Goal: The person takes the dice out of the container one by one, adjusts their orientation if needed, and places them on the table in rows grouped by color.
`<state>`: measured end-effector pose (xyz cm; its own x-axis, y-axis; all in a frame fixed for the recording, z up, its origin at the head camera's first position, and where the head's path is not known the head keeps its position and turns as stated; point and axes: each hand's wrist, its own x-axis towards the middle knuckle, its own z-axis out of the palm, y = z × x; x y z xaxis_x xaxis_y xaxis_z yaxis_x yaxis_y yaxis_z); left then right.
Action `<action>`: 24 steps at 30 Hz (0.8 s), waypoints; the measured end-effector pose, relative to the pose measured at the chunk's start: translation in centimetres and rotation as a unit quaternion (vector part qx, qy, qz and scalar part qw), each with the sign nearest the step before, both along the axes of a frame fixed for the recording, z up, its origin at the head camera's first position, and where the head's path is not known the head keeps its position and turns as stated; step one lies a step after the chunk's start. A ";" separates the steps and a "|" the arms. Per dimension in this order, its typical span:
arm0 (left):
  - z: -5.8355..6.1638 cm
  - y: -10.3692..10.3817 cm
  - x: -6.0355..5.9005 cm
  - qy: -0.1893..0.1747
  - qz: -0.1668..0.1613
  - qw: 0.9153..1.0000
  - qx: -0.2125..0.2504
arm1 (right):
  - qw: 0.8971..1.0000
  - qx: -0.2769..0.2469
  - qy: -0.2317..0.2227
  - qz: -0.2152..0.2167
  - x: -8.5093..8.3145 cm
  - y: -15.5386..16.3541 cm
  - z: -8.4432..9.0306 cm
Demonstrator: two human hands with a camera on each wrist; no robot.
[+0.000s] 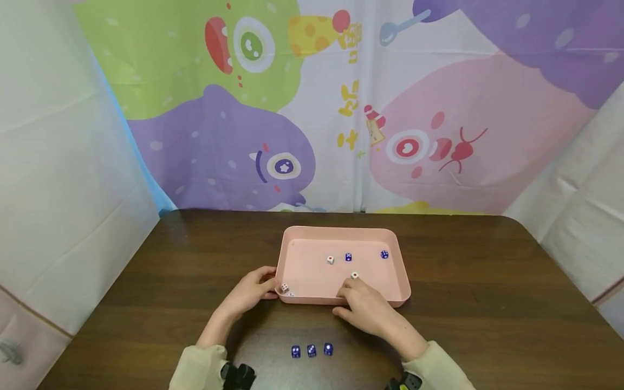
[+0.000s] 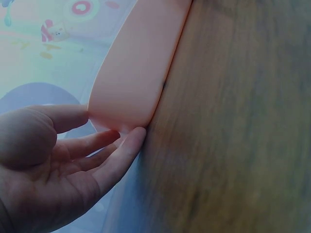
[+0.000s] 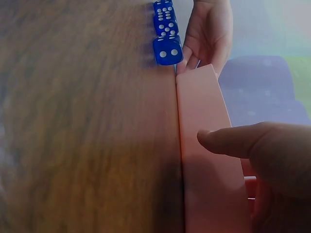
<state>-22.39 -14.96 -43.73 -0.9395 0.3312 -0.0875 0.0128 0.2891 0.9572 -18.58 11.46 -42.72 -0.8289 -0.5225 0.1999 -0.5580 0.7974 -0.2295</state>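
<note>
A pink tray lies mid-table. My left hand holds its near left corner, thumb on the rim and fingers against the wall, which the left wrist view shows up close. My right hand reaches over the near rim, its fingertips touching a white die, with the thumb straight along the outer wall. Two white dice sit in the near left corner. Another white die and two blue dice lie farther in. Three blue dice stand in a row in front of the tray.
The dark wooden table has rounded far corners. A cartoon-printed curtain hangs behind it, with white cloth walls at both sides. The right wrist view shows the blue dice next to my left hand.
</note>
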 end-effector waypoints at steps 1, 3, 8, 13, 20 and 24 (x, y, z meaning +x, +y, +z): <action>0.0 0.0 0.0 -0.001 0.001 1.000 0.000 | 1.000 -0.001 -0.002 0.000 0.0 0.0 0.0; 0.0 0.0 0.0 -0.001 0.000 1.000 0.001 | 1.000 -0.007 -0.006 0.000 -0.1 0.0 0.0; 0.0 0.0 0.2 -0.004 -0.002 1.000 0.001 | 0.999 -0.030 -0.011 0.000 -0.2 0.2 0.0; -0.1 0.0 0.1 -0.004 0.002 1.000 0.000 | 0.998 -0.059 -0.006 -0.006 -0.3 0.3 0.2; -0.1 0.0 0.0 -0.002 0.002 1.000 -0.002 | 0.996 -0.090 0.011 -0.003 -0.3 0.3 0.3; -0.1 0.0 0.0 0.000 0.001 1.000 -0.001 | 0.993 -0.112 0.033 -0.001 -0.2 0.2 0.5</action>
<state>-22.38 -14.98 -43.84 -0.9405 0.3282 -0.0878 0.0124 0.2913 0.9565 -18.79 11.67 -42.22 -0.8106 -0.4577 0.3652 -0.5769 0.7311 -0.3642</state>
